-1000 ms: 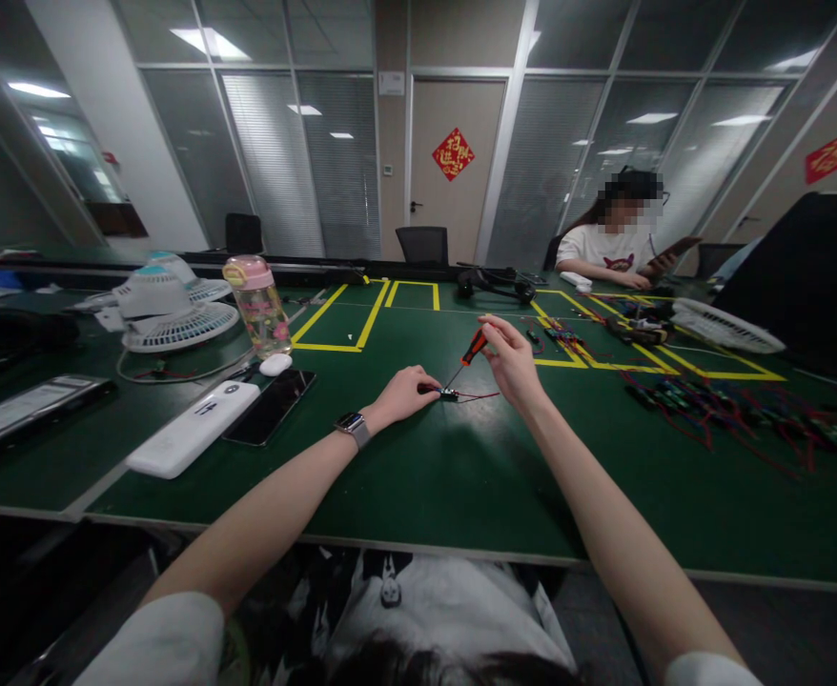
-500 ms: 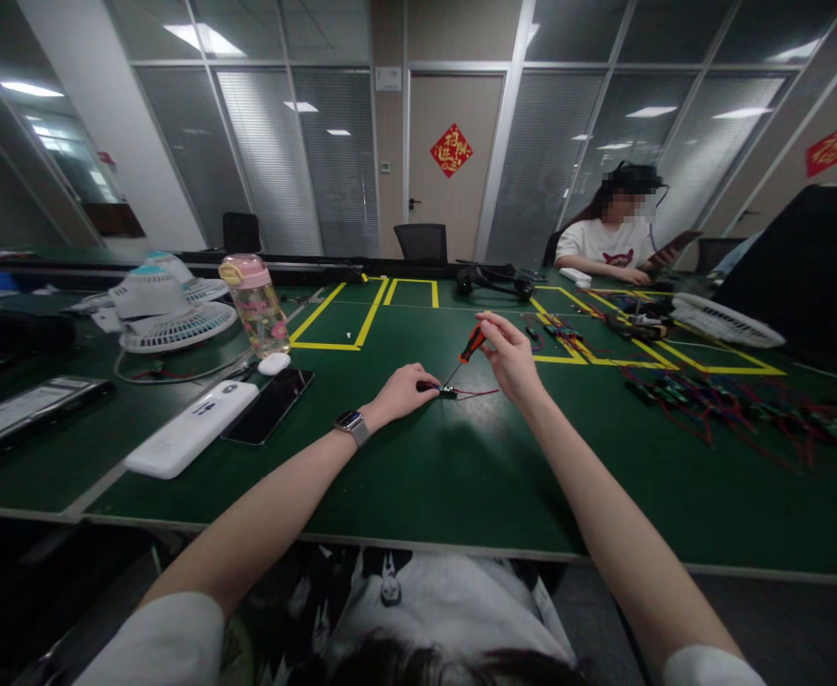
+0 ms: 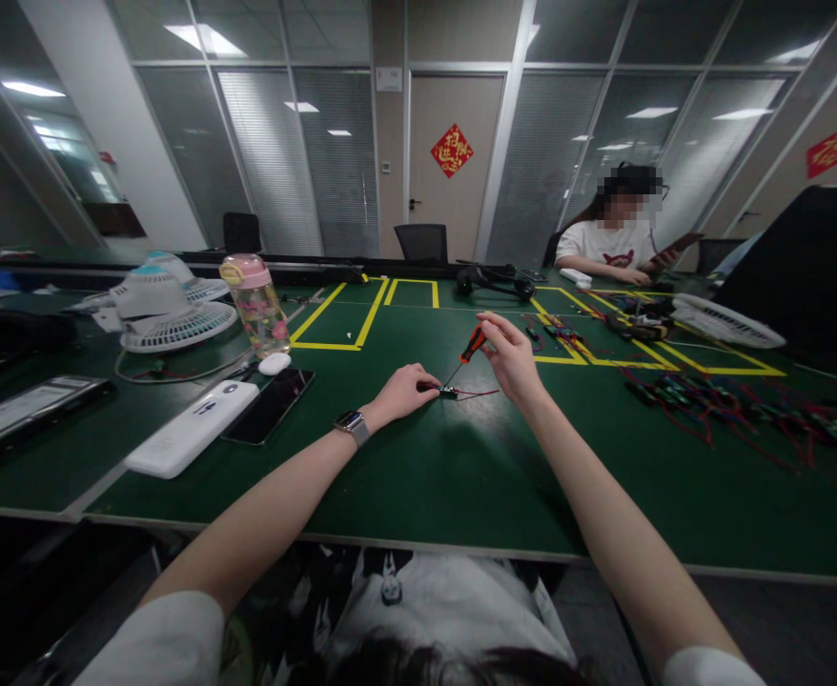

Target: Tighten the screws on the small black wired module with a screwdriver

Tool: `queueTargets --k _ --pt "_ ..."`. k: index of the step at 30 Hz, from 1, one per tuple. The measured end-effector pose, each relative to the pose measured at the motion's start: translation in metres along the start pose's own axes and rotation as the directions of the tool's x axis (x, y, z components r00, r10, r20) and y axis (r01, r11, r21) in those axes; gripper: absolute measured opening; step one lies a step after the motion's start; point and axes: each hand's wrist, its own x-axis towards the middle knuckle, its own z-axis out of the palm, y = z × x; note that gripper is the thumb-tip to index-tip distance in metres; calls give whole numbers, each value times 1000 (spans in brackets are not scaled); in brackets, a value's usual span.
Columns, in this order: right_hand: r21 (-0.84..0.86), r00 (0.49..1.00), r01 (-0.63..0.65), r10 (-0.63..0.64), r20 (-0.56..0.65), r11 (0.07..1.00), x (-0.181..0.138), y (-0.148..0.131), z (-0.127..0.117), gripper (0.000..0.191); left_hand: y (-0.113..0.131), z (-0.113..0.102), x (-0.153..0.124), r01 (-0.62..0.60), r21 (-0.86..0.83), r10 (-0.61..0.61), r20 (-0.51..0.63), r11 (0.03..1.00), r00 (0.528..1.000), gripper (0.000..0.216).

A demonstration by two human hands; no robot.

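Note:
A small circuit board (image 3: 449, 392) with thin red and dark wires lies on the green table (image 3: 418, 476) in front of me. My left hand (image 3: 408, 389) is closed on the board's left end, its fingertips pinching it or its wires. In my right hand (image 3: 510, 354) is a screwdriver (image 3: 474, 345) with an orange and black handle, gripped at the top between the fingertips. The screwdriver is tilted, its thin shaft running down to the left, and its tip meets the board. Fingers hide the board's left end.
Left are a white power bank (image 3: 193, 429), a black phone (image 3: 270, 406), a pink-lidded bottle (image 3: 255, 305) and a white fan (image 3: 175, 324). Several wired boards (image 3: 733, 400) lie in a heap on the right. Yellow tape (image 3: 325, 347) marks the tabletop; a person (image 3: 615, 238) sits across.

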Motion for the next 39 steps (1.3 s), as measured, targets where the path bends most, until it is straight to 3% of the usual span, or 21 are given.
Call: queueTargets --k 19,30,39 --pt "18 1000 -3 3 -9 1000 0 2 -1 37 -5 3 2 -9 7 9 -10 1000 1000 21" --pt "125 999 -33 31 13 992 -2 4 0 31 0 0 0 18 0 -18 4 1000 1000 22" --pt "152 997 -62 54 55 986 -1 3 -2 43 1 -1 0 5 6 -5 -3 1000 1000 22"
